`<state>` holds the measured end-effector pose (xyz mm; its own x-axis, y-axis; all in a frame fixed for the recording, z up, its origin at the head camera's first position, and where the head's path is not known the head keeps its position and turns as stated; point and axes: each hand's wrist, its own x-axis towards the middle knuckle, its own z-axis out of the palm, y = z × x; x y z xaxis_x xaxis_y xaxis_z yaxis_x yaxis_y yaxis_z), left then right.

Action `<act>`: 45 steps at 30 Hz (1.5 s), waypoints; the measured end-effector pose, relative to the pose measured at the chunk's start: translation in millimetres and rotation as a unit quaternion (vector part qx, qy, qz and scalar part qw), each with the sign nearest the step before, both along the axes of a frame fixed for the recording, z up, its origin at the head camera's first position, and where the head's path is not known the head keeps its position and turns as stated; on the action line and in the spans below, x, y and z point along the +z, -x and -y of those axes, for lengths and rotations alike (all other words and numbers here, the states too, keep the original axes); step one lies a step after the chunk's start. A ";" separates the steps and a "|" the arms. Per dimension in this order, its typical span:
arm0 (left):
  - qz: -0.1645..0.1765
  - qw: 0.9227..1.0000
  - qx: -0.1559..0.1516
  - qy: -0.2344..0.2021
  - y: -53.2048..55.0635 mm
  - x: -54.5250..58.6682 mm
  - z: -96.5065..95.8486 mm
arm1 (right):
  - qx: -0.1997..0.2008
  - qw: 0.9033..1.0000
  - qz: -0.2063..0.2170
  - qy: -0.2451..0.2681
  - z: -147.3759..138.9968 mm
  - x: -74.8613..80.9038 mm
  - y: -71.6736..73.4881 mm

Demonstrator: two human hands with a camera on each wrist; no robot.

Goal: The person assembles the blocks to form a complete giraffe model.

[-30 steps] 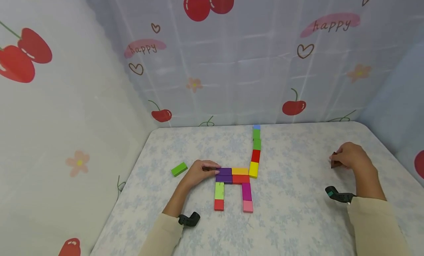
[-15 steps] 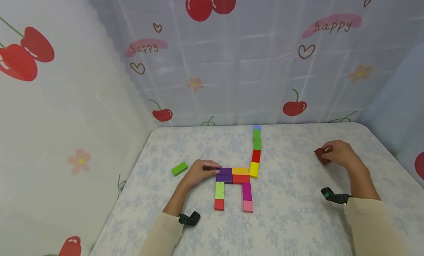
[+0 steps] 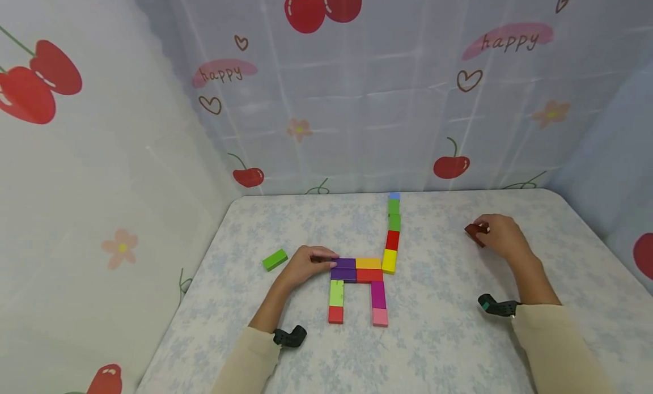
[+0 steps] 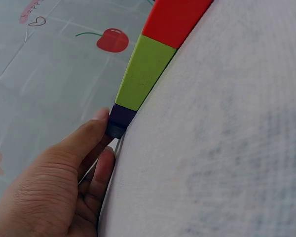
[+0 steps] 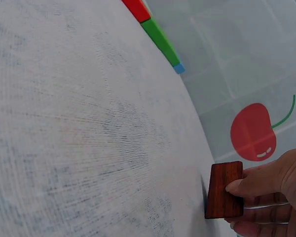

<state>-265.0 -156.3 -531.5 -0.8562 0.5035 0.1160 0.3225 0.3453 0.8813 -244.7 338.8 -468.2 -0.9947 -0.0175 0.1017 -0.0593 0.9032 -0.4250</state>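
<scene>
My left hand (image 3: pixel 308 266) rests at the left end of two side-by-side purple blocks (image 3: pixel 344 275), thumb and fingertips touching the rear one. In the left wrist view the thumb meets a dark purple block (image 4: pixel 123 116), its far side partly hidden. On the right, my right hand (image 3: pixel 502 235) pinches a reddish-brown wooden block (image 5: pixel 222 192) between thumb and fingers, tilted and close to the tabletop. A yellow-orange block (image 3: pixel 368 263) and a red block (image 3: pixel 369 276) continue the purple pair, with two block legs in front.
From the cluster's right end, a column of a yellow block (image 3: pixel 389 262), a red block (image 3: pixel 392 240), green blocks (image 3: pixel 394 222) and a blue block (image 3: pixel 394 195) runs to the back edge. One loose green block (image 3: pixel 275 259) lies left of my left hand. Curtains border the table (image 3: pixel 439 337).
My right hand has carried the brown block leftward, toward the column, turning it on the way. The left hand and the laid-out blocks stay where they were.
</scene>
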 end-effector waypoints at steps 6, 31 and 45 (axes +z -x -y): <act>-0.001 1.000 0.004 0.002 -1.5 1.4 -2.3 | 0.003 1.000 0.016 -0.014 4.8 1.8 0.3; 0.007 1.000 -0.003 -0.005 -14.6 26.6 -3.0 | -0.021 1.000 0.019 0.007 8.1 -0.5 0.1; 0.007 1.000 -0.006 -0.005 -13.9 28.7 -3.4 | -0.005 0.998 -0.052 0.024 33.8 27.0 18.0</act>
<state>-251.1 -152.9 -502.9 -0.8519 0.5121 0.1097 0.3141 0.3320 0.8895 -262.7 305.0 -441.3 -0.9788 -0.0010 0.2048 -0.0972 0.8825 -0.4602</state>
